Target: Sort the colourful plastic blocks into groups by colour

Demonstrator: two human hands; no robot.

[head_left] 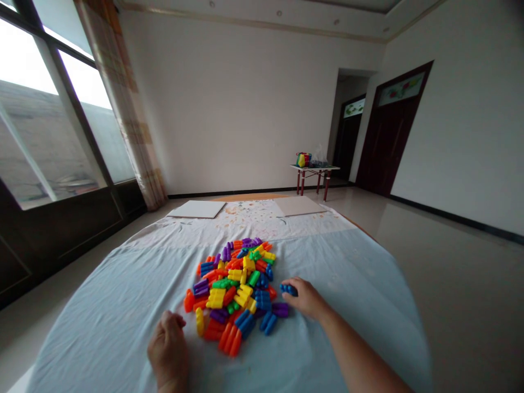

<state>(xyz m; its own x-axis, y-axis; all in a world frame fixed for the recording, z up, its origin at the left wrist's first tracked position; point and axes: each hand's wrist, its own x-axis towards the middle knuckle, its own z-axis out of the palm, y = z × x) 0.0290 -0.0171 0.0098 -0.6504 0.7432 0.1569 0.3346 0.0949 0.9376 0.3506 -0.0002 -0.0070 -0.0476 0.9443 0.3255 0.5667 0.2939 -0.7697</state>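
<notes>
A pile of plastic toy blocks (244, 292) in orange, yellow, green, blue and purple lies on the pale blue tablecloth (118, 295). Their shape is like rounded tubes joined side by side. My right hand (305, 297), just right of the pile, grips a blue toy block (289, 289) between thumb and fingers. On the pile's left front side, my left hand (168, 344) is closed with its fingers curled; whatever it may hold is hidden. A yellow block (200, 322) is the closest piece to it, and an orange block (230, 340) lies at the pile's front.
Two flat white boards, one at left (197, 209) and one at right (299, 206), rest on the table's far part over a flowered cloth (248, 215). Beyond stands a small side table (315, 168) bearing a colourful bag (303, 159) and a clear plastic bag (320, 158).
</notes>
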